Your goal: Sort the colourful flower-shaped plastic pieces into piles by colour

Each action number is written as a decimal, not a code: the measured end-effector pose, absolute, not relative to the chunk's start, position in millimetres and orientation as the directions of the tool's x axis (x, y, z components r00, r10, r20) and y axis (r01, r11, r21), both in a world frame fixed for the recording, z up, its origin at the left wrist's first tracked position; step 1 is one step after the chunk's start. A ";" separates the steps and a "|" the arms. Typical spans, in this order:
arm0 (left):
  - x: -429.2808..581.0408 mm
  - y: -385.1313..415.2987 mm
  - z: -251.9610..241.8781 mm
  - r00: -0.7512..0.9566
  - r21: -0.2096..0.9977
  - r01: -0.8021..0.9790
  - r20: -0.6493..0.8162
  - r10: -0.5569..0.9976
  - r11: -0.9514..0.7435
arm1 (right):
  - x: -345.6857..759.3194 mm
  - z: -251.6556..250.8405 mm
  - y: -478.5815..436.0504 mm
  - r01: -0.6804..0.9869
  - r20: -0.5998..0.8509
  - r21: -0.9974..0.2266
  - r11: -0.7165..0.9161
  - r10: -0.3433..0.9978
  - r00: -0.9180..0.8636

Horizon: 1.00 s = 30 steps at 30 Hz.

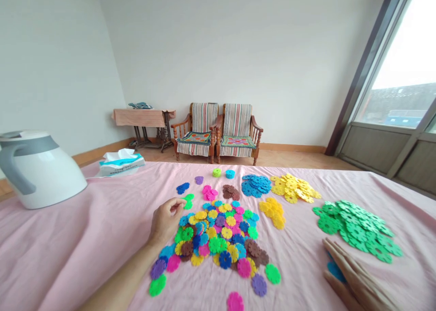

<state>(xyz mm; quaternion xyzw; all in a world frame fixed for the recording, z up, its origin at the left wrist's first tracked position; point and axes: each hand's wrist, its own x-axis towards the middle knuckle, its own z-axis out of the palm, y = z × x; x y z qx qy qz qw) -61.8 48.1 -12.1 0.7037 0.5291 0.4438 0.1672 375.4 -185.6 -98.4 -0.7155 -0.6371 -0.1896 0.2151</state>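
At the left edge of a mixed heap of notched plastic discs (218,233), my left hand (166,220) is closed in a pinch. Its fingertips meet a bright green disc (188,202) in a small green group; how much of the disc they grip is partly hidden. My right hand (356,277) lies flat at the lower right with its fingers stretched out. Blue discs (336,272) show beside and partly beneath its fingers and thumb. Just beyond this hand spreads a large pile of green discs (357,229).
Sorted piles of blue (256,185), yellow (294,187), brown (231,192) and pink discs (210,193) lie behind the heap. A white jug (44,174) and a tissue pack (121,163) stand at the left on the pink cloth (102,229). Two wooden armchairs (215,133) are beyond the table.
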 end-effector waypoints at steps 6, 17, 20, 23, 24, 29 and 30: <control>-61.9 47.5 -11.5 0.048 0.696 0.601 0.460 0.887 -0.393 | 343.5 -95.1 -171.3 0.967 0.493 -0.243 -0.079 0.848 0.193; -60.0 43.1 -6.9 0.047 0.693 0.607 0.457 0.888 -0.389 | 348.9 -83.4 -99.0 0.968 0.359 -0.242 -0.071 0.920 0.157; -59.3 41.8 -5.4 0.047 0.700 0.600 0.453 0.890 -0.387 | 346.2 -79.4 -78.2 0.971 0.404 -0.213 -0.107 0.895 0.187; -59.2 41.7 -6.3 0.057 0.700 0.589 0.462 0.885 -0.403 | 342.6 -74.1 -62.0 0.964 0.422 -0.209 -0.162 0.875 0.238; -59.3 41.6 -6.9 0.058 0.699 0.589 0.465 0.883 -0.407 | 341.3 -72.1 -58.5 0.962 0.427 -0.211 -0.176 0.868 0.253; -60.5 39.8 -11.0 0.066 0.695 0.588 0.468 0.881 -0.413 | 332.0 -55.3 -56.1 0.958 0.480 -0.199 -0.205 0.832 0.278; -60.8 39.4 -12.0 0.073 0.694 0.586 0.468 0.881 -0.418 | 328.1 -50.4 -57.6 0.962 0.501 -0.194 -0.194 0.823 0.267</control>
